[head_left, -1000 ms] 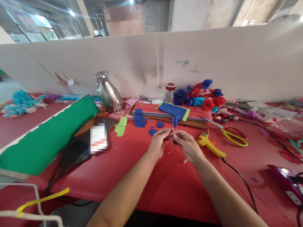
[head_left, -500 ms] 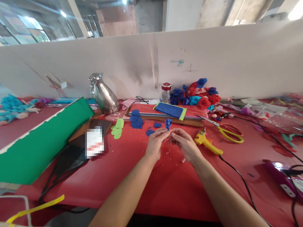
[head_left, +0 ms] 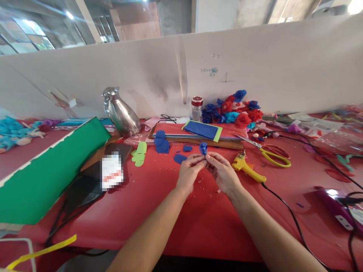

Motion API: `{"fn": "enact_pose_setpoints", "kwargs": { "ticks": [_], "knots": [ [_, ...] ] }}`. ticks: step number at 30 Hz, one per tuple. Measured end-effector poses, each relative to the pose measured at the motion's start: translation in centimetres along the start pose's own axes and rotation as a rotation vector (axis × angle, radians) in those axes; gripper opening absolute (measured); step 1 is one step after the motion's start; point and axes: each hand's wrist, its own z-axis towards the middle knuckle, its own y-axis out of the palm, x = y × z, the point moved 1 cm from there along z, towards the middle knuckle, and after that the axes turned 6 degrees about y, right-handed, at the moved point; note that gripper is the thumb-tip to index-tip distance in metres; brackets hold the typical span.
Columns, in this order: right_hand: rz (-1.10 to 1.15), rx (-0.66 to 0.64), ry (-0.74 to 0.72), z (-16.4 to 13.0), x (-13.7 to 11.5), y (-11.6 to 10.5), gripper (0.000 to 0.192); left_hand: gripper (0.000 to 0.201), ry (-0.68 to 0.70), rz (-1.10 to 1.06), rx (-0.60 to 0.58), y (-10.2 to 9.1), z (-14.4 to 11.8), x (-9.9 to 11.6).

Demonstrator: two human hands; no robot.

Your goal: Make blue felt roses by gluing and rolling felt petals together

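Note:
Between my two hands a small blue paper flower stands upright, its rolled petals above the fingertips. My left hand pinches it low at the base. My right hand grips the same base from the other side, with thumb and forefinger closed on it. The stem part is hidden by the fingers. Just beyond my left hand lie loose blue paper petals, and a stack of blue petal pieces is farther left. Green petal cutouts rest beside that stack.
Right of my hands lie a yellow glue gun with a black cord and yellow-handled scissors. Behind are a paper stack, a glass jar, finished paper flowers and a steel jug. A green board leans at left.
My right hand has closed in on the flower's base, nearer my left hand. The blue flower has turned slightly and shows more of its rolled top. The view has shifted slightly.

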Motion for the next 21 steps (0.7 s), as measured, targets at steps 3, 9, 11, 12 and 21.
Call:
{"fn": "enact_pose_setpoints", "kwargs": {
  "ticks": [3,9,11,12,21],
  "knots": [
    [0.035,-0.015,0.002,0.0,0.0,0.1,0.030,0.016,0.015,0.033,0.023,0.1,-0.1,0.0],
    [0.048,-0.038,-0.026,0.3,-0.6,-0.5,0.029,0.016,0.031,0.055,0.367,-2.1,1.8,-0.2],
    [0.051,-0.037,-0.016,0.5,-0.8,-0.8,0.030,0.014,0.056,0.073,0.474,-3.7,2.8,-0.5],
    [0.046,-0.035,-0.013,0.7,-0.9,-0.9,0.031,0.012,0.046,0.098,0.499,-4.5,3.3,-0.7],
    [0.004,-0.011,-0.008,1.0,-0.8,-1.4,0.033,0.005,0.065,0.872,0.111,-4.7,3.5,-1.7]
  ]
}}
